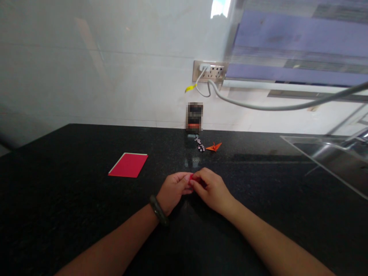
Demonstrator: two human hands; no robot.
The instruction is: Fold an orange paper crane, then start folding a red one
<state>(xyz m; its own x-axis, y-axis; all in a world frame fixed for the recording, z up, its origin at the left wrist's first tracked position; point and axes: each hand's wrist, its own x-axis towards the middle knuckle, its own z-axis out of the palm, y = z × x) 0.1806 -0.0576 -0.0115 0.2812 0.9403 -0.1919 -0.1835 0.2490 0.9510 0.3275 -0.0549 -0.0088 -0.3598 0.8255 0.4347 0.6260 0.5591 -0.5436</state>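
Between my two hands is a small piece of red paper (pixel 191 177), mostly covered by the fingers, so its folded shape is hard to make out. My left hand (pixel 175 188), with a dark bangle on the wrist, pinches it from the left. From the right, my right hand (pixel 211 188) grips the same piece with thumb and fingertips. Farther back on the counter stands an orange paper crane (pixel 214 147). A stack of square red paper (pixel 128 165) lies flat to the left of my hands.
A phone-like dark object (pixel 194 117), blurred out, leans against the wall with a beaded strap (pixel 199 143) before it. Above it a wall socket (pixel 209 71) holds a plug and white cable. A metal sink (pixel 339 161) borders the black counter (pixel 71 214) at right.
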